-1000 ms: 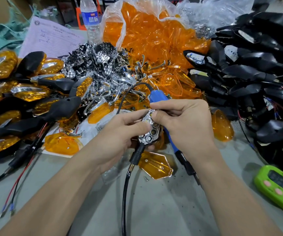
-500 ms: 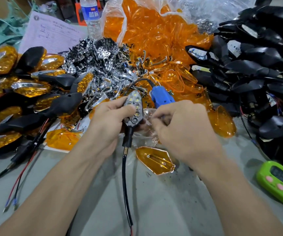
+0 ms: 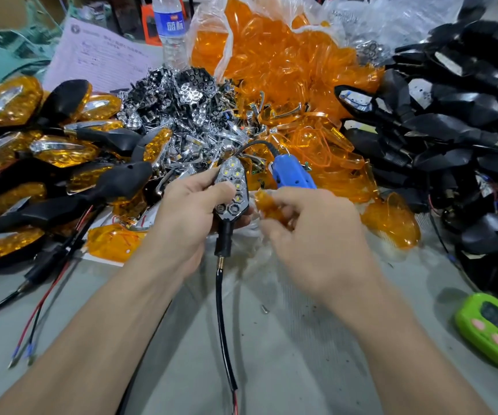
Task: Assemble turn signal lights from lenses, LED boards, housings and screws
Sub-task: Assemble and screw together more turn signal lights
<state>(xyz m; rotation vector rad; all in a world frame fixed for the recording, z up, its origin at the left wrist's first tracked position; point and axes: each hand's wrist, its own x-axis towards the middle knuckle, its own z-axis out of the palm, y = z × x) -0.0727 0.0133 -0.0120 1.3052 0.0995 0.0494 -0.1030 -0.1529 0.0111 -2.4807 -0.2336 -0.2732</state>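
A grey work table [image 3: 271,369] carries four heaps of parts. At the rear centre, an open clear plastic bag [image 3: 211,31] spills loose orange lenses [image 3: 286,64]. Bare black housings [image 3: 451,121] with trailing wires fill the right side. Closed lights with orange lenses [image 3: 32,145] lie stacked at the left. Chrome reflector pieces [image 3: 181,106] are heaped between the left stack and the bag. A printed sheet [image 3: 101,58] lies behind the left stack, and a water bottle [image 3: 171,28] stands beside it. A green handheld device [image 3: 493,327] lies at the right edge. A blue electric screwdriver [image 3: 294,175] rests just behind the hands, partly hidden by the right one. A single screw [image 3: 265,309] lies on the bare table.

The left hand [image 3: 190,211] is held above the table's centre. Its thumb and curled fingers grip an unlensed turn signal housing [image 3: 232,187], whose LED board faces the camera. The housing's black cable [image 3: 222,324] hangs down to the table. The right hand [image 3: 316,235] is just beside the housing, fingers curled round a single orange lens [image 3: 267,205]. That hand is blurred, so the exact grip cannot be told.

The bottle bears a blue label with white characters, too blurred to read. The sheet's print is too small to read.
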